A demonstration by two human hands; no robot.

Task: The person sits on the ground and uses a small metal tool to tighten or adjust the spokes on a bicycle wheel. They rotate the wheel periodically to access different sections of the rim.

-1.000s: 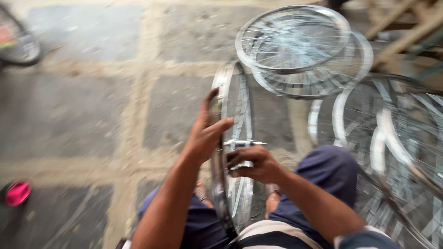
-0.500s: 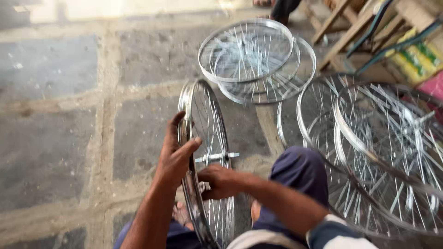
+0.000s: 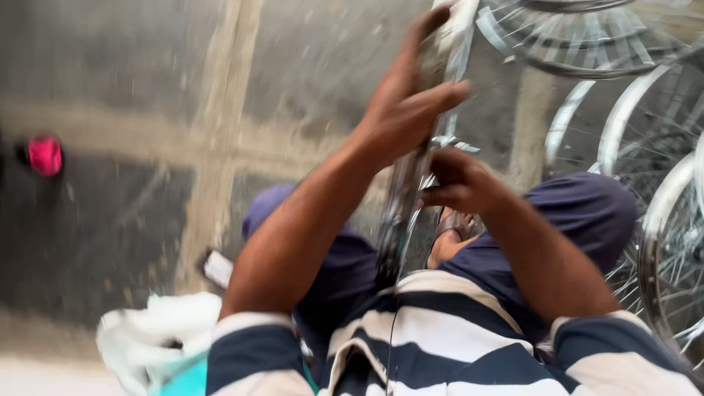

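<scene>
A shiny spoked bicycle wheel stands upright between my knees, seen edge-on and blurred. My left hand grips its rim near the top, fingers wrapped over the metal. My right hand is closed around the hub and axle at the wheel's middle. My dark blue trousers and striped shirt fill the lower part of the view.
Several more spoked wheels lie stacked on the stone floor at the right. A pink object sits on the floor at far left. A white and teal bag lies by my left side, with a small flat object near it.
The camera has dipped down and closer, so my arms and shirt now fill the view. Both hands keep their hold on the upright wheel.
</scene>
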